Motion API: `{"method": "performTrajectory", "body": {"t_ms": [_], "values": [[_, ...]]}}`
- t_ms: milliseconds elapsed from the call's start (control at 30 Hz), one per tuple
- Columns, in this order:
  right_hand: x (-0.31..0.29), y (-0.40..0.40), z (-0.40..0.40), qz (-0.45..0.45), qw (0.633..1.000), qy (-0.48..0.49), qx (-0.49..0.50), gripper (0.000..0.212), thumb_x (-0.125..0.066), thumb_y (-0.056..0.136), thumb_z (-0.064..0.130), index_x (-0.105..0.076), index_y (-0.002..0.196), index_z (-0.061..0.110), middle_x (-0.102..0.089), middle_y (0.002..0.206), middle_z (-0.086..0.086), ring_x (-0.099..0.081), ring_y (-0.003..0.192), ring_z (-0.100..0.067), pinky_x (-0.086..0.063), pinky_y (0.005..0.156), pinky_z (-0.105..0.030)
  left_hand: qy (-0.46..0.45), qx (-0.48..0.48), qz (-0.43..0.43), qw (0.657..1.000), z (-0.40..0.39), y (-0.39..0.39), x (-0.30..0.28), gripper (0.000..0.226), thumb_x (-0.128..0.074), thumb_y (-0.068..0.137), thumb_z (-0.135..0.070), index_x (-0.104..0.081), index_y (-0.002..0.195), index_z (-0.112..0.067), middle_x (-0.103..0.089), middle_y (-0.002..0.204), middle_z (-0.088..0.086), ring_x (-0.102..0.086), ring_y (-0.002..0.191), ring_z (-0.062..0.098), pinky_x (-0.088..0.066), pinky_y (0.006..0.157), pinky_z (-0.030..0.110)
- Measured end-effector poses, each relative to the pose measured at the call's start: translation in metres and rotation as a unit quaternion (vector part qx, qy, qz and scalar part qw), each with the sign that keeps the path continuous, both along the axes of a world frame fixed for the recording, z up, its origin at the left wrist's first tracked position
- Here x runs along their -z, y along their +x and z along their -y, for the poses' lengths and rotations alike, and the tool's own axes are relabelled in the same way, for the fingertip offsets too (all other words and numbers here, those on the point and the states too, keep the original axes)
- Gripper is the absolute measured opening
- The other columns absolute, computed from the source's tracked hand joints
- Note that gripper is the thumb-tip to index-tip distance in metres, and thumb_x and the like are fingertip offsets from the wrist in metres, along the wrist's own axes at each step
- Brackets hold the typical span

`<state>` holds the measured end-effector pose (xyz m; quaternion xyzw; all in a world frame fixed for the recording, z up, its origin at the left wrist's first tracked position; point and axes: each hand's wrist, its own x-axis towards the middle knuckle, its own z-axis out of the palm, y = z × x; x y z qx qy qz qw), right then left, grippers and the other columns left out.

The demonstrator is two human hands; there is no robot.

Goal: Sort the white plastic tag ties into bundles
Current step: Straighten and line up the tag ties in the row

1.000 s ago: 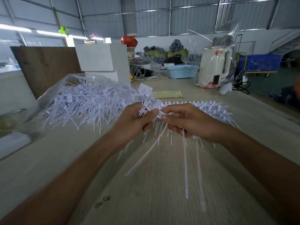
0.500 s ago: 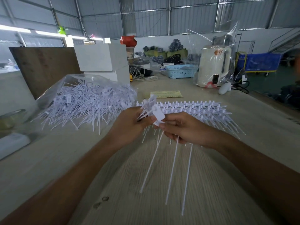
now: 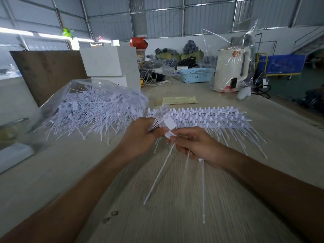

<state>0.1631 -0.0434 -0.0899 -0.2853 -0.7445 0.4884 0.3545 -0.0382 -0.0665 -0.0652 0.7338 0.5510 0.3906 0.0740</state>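
While both hands work above the pale wood-grain surface (image 3: 175,199), the left hand (image 3: 140,137) grips a small bunch of white plastic tag ties (image 3: 162,118) with curled fingers, the flat heads fanning upward. The right hand (image 3: 194,146) pinches one flat tag head between thumb and forefinger, just beside the left hand, and thin tails hang down from it toward the surface.

Behind the hands lies a tidy row of sorted white tag ties (image 3: 206,118), heads lined up and tails pointing toward the person. Left of this row a clear plastic bag (image 3: 84,88) spills a loose heap of unsorted white ties (image 3: 94,113). Beyond the row rests a yellow paper slip (image 3: 179,100). Further behind stand two stacked white boxes (image 3: 110,64), a light blue perforated plastic basket (image 3: 195,74) and a cream electric kettle wrapped in clear film (image 3: 229,71). A dark brown wooden board (image 3: 47,71) leans left of the boxes. The room is a large hall with grey corrugated metal walls (image 3: 157,20), and a blue cart (image 3: 282,64) stands to the right of the kettle.
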Motion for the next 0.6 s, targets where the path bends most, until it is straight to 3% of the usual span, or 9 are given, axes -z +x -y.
{"method": "performTrajectory", "body": {"t_ms": [100,233,333,400,467,533,600], "values": [[0.001,0.001,0.0,-0.008,1.0,-0.009,-0.002,0.015,-0.062,0.098,0.025,-0.077,0.094,0.024,-0.047,0.056,0.001,-0.036,0.044,-0.008,-0.027,0.04,-0.017,0.001,-0.009,-0.01,1.0,0.001,0.001,0.002,0.045,-0.067,0.094,-0.032,-0.047,0.054,-0.025,-0.044,0.047,-0.011,-0.043,0.047,0.002,-0.028,0.052,0.028],[0.004,0.001,0.0,0.005,1.0,-0.006,0.01,0.015,-0.064,0.098,0.023,-0.076,0.089,0.018,-0.049,0.053,0.007,-0.039,0.046,-0.006,-0.026,0.04,-0.017,0.018,-0.053,-0.102,0.993,0.003,0.003,0.001,0.032,-0.062,0.095,-0.043,-0.06,0.073,-0.019,-0.054,0.061,-0.009,-0.053,0.059,0.004,-0.032,0.054,0.027],[0.006,0.001,-0.001,0.009,1.0,0.017,0.011,0.016,-0.066,0.096,0.019,-0.077,0.089,0.01,-0.053,0.054,0.003,-0.046,0.048,-0.007,-0.031,0.043,-0.019,0.066,-0.082,-0.177,0.978,0.007,0.005,0.002,0.024,-0.06,0.097,-0.039,-0.063,0.087,-0.017,-0.054,0.064,-0.008,-0.052,0.057,0.013,-0.029,0.051,0.023],[0.005,0.002,0.002,0.082,0.991,0.106,-0.025,0.015,-0.067,0.095,0.019,-0.078,0.096,0.008,-0.069,0.069,-0.003,-0.062,0.061,-0.012,-0.046,0.055,-0.025,0.155,-0.123,-0.247,0.948,0.009,-0.003,-0.005,0.015,-0.061,0.098,-0.028,-0.067,0.102,-0.015,-0.051,0.06,-0.004,-0.047,0.048,0.018,-0.033,0.05,0.021],[0.007,0.001,0.004,0.134,0.974,0.175,-0.044,0.014,-0.067,0.095,0.017,-0.079,0.101,0.011,-0.077,0.089,0.002,-0.072,0.084,-0.01,-0.055,0.077,-0.03,0.221,-0.18,-0.257,0.923,0.007,-0.02,-0.016,0.015,-0.063,0.097,-0.024,-0.066,0.104,-0.011,-0.052,0.053,0.004,-0.044,0.041,0.02,-0.037,0.051,0.025],[0.008,0.001,0.006,0.116,0.977,0.177,-0.024,0.015,-0.064,0.097,0.016,-0.079,0.1,0.013,-0.075,0.085,0.015,-0.069,0.081,0.0,-0.049,0.073,-0.017,0.184,-0.187,-0.227,0.938,0.008,-0.031,-0.016,0.018,-0.06,0.099,-0.03,-0.063,0.099,-0.012,-0.052,0.055,0.004,-0.05,0.045,0.023,-0.04,0.052,0.028],[0.006,0.0,0.007,0.099,0.98,0.174,-0.009,0.016,-0.06,0.099,0.015,-0.076,0.098,0.016,-0.067,0.072,0.021,-0.062,0.068,0.004,-0.041,0.064,-0.013,0.081,-0.133,-0.168,0.973,0.007,-0.023,-0.008,0.023,-0.056,0.1,-0.035,-0.058,0.086,-0.017,-0.051,0.06,-0.004,-0.054,0.052,0.019,-0.04,0.055,0.028]]}}
